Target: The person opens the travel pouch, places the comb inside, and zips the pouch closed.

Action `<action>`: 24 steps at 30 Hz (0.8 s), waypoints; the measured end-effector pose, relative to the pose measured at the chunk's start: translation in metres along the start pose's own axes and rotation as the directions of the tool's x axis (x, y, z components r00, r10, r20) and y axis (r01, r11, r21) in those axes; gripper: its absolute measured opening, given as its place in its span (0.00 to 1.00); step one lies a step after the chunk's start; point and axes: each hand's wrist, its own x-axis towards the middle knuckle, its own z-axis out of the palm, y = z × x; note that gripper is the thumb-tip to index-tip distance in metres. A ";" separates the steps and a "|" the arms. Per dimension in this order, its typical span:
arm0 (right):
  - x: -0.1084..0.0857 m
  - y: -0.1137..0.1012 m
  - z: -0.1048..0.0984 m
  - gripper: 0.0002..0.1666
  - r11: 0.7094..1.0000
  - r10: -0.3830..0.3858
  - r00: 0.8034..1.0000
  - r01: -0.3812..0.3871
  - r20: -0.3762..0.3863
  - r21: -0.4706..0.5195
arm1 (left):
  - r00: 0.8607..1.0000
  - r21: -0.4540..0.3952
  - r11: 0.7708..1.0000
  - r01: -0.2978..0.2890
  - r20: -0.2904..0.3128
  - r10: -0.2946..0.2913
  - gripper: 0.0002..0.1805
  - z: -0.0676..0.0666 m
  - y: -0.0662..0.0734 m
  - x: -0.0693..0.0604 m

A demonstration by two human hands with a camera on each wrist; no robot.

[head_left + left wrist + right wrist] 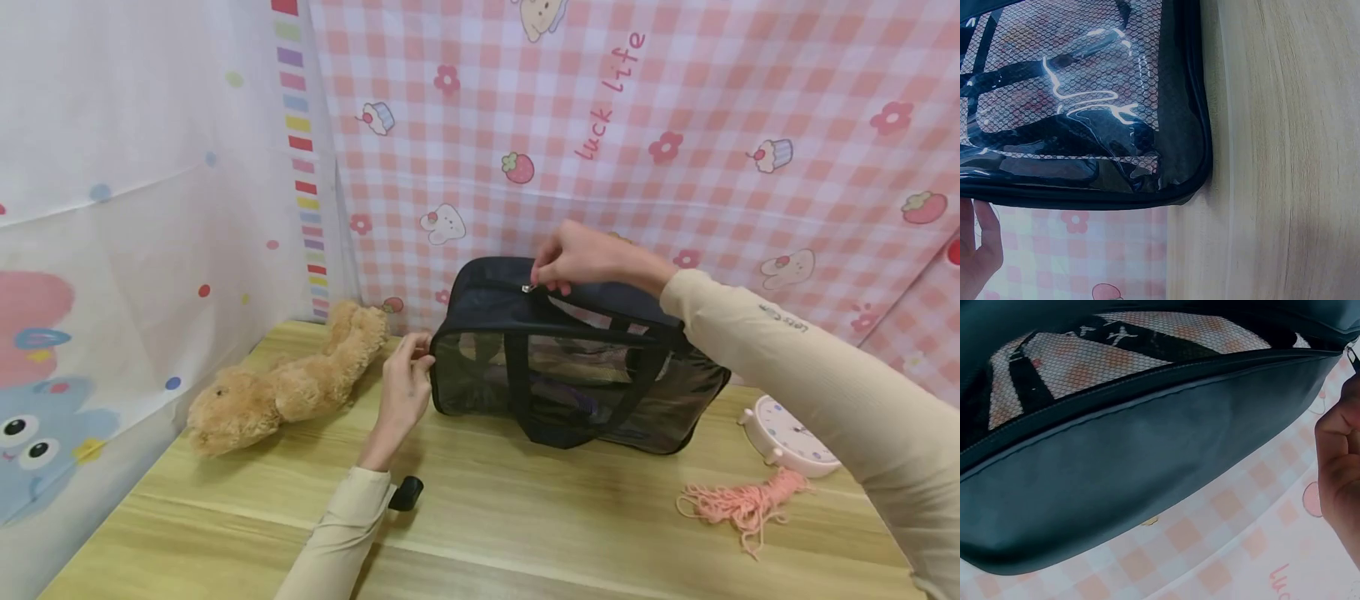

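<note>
A black carry bag (487, 310) with clear and mesh panels and dark handles stands upright on the wooden table. Its top zip is partly undone, and the gap shows along the top in the right wrist view. With thumb and fingertips my right hand (588, 254) pinches the metal zip pull (528, 288) toward the left end of the top. My left hand (407, 385) grips the bag's left edge near the upper corner; some of its fingertips are hidden. A dark purplish thing (573, 398) shows dimly through the front panel, its kind unclear.
To the left, a fluffy brown plush toy (300, 390) lies on the table (525, 533). A pink-rimmed clock (787, 437) and a bundle of pink yarn (750, 502) lie on the right. Behind the bag hangs a checked pink cloth (600, 200).
</note>
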 end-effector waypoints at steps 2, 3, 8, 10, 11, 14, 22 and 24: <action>-0.002 0.002 -0.001 0.11 1.000 0.005 1.000 -0.005 -0.003 -0.008 | 1.000 -0.002 1.000 -0.003 -0.002 0.003 0.07 0.000 0.000 0.000; -0.004 0.003 -0.002 0.11 1.000 0.004 1.000 -0.004 -0.003 -0.009 | 1.000 -0.002 1.000 -0.004 -0.004 0.004 0.07 0.001 0.000 0.000; -0.010 0.010 -0.005 0.11 1.000 0.014 1.000 -0.014 -0.007 0.005 | 1.000 -0.003 1.000 -0.016 -0.002 0.016 0.07 0.001 -0.001 0.000; -0.012 0.012 -0.006 0.11 1.000 0.019 1.000 -0.019 -0.006 0.007 | 1.000 -0.004 1.000 -0.019 0.003 0.019 0.07 0.001 -0.001 0.000; -0.012 0.012 -0.006 0.11 1.000 0.013 1.000 -0.013 -0.006 0.006 | 1.000 -0.001 1.000 -0.016 0.002 0.016 0.07 0.001 -0.001 0.000; -0.013 0.014 -0.006 0.10 1.000 0.002 1.000 -0.002 -0.008 0.010 | 1.000 0.007 1.000 0.001 -0.006 -0.001 0.08 -0.001 -0.002 -0.001; -0.026 0.026 -0.009 0.10 1.000 0.003 0.999 -0.003 -0.049 0.005 | 1.000 -0.010 1.000 0.017 0.016 -0.017 0.09 0.001 0.002 0.000; -0.028 0.029 -0.009 0.10 1.000 0.000 0.998 0.000 -0.058 -0.001 | 1.000 -0.006 1.000 0.025 0.013 -0.025 0.09 0.001 0.001 0.000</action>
